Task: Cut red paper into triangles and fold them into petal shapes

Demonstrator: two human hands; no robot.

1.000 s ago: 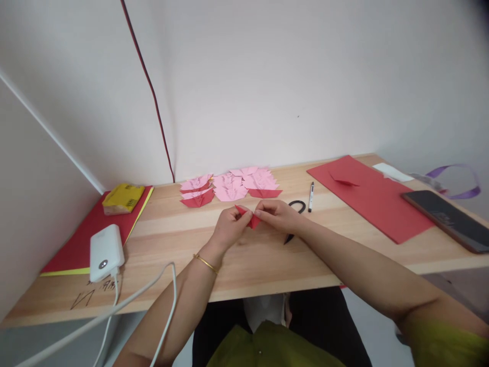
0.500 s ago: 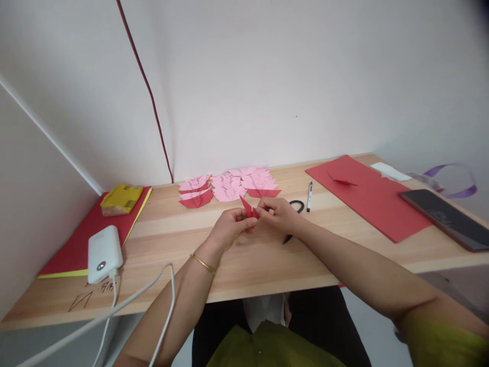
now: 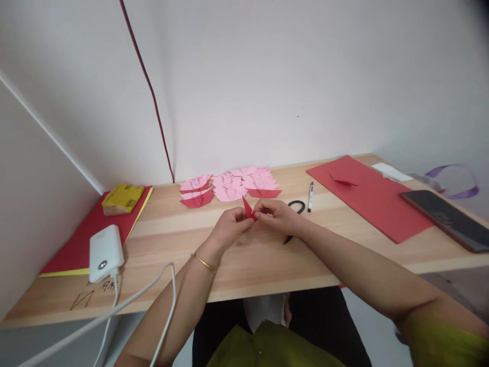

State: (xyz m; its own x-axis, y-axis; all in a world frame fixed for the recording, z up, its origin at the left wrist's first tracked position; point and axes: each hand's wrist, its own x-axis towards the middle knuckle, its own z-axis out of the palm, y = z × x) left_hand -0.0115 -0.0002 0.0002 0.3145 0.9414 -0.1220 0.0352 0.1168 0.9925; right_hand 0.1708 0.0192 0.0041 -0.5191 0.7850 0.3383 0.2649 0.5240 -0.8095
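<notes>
A small red folded paper piece point(image 3: 247, 208) is held up over the middle of the table, with one pointed tip rising above my fingers. My left hand point(image 3: 230, 224) pinches it from the left. From the right, my right hand point(image 3: 275, 214) grips its other side between thumb and fingers, so the lower part is mostly hidden. Black-handled scissors point(image 3: 297, 206) lie partly under my right hand and wrist. Beyond my hands, pink folded papers point(image 3: 229, 187) sit in overlapping rows against the wall, with red folded papers point(image 3: 197, 199) among them.
To the right are a pen point(image 3: 310, 197), red sheets point(image 3: 367, 199) with a red folded piece point(image 3: 344, 181) on top, and a phone point(image 3: 454, 216). At left, a yellow packet point(image 3: 122, 199) and a white power bank point(image 3: 106, 253) rest on red sheets; its white cable point(image 3: 126, 300) crosses my left forearm.
My right hand has shifted slightly left, closer to my left hand, and covers more of the red paper. The paper's tip stands a little more upright.
</notes>
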